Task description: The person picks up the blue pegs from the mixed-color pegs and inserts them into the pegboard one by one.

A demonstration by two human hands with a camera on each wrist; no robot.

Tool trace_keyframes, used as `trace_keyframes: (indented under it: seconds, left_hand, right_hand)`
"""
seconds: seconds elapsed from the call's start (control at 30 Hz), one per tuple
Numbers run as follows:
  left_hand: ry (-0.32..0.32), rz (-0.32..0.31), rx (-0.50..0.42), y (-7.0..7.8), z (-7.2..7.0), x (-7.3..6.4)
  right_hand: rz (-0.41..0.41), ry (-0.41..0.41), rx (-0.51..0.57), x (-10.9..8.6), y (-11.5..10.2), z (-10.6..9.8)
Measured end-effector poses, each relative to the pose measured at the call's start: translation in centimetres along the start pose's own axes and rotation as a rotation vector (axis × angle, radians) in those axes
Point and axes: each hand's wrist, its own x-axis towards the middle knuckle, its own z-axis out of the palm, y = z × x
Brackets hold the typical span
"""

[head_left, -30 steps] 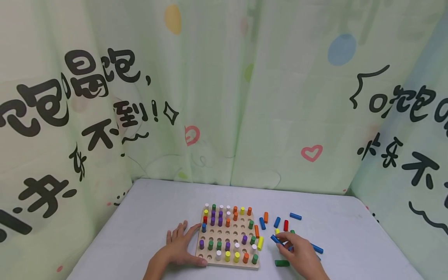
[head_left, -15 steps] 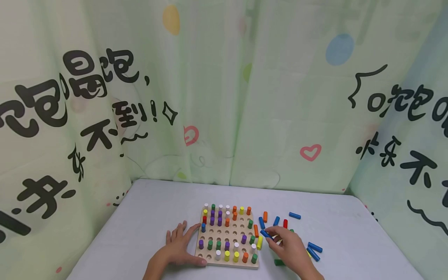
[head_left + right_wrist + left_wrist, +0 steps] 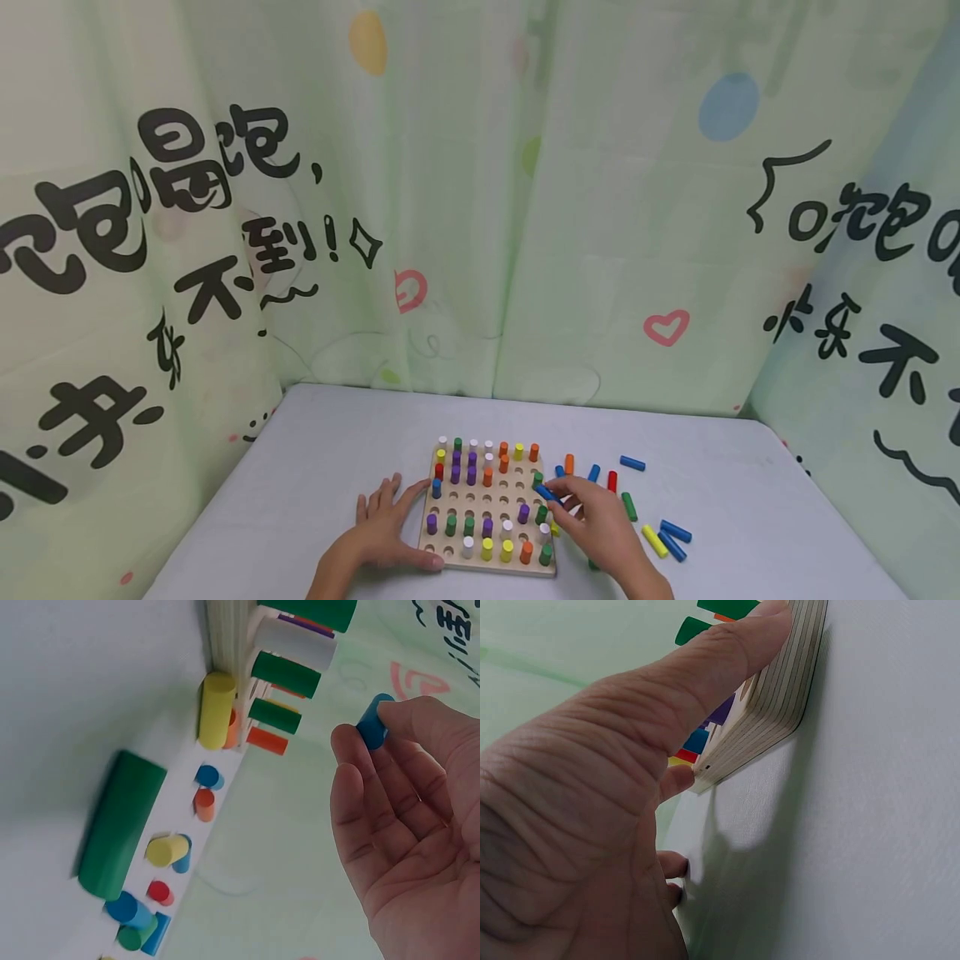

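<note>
A wooden pegboard (image 3: 487, 570) lies on the table, with coloured pegs standing in many of its holes and bare holes across the middle rows. My left hand (image 3: 382, 533) rests at its left side, thumb along the front edge and index finger at the left edge; the left wrist view shows the thumb (image 3: 727, 656) lying on the board's corner area. Between thumb and fingertips, my right hand (image 3: 600, 521) pinches a blue peg (image 3: 374, 722). In the head view this peg is tilted over the board's right edge, beside a standing green peg (image 3: 537, 479).
Loose pegs lie right of the board: a red one (image 3: 612, 482), a green one (image 3: 628, 506), a yellow one (image 3: 654, 541) and several blue ones, one farther back (image 3: 632, 462). A larger-looking green peg (image 3: 121, 825) lies near the right wrist. A printed curtain (image 3: 450, 358) hangs behind the table.
My right hand has moved left with the blue peg, from above the loose pegs to the board's right edge. My left hand has stayed at the board's left side.
</note>
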Motion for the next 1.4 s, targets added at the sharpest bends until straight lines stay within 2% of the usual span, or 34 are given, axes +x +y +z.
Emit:
trace_keyframes:
  seconds: [0.57, 0.87, 1.2, 1.4]
  left_hand:
    - [-0.001, -0.003, 0.006, -0.1, 0.1, 0.1]
    - [0.0, 0.007, 0.015, 0.0, 0.1, 0.1]
    - [0.001, -0.002, 0.013, 0.0, 0.1, 0.1]
    - [0.005, -0.008, 0.024, -0.1, 0.2, 0.4]
  right_hand:
    - [-0.091, -0.079, 0.059, 0.7, -1.9, 1.4]
    - [-0.143, -0.094, 0.066, 0.9, -2.6, 2.1]
    - [-0.18, -0.107, 0.074, 1.1, -3.2, 3.3]
    - [-0.165, -0.129, 0.095, 1.5, -3.6, 3.8]
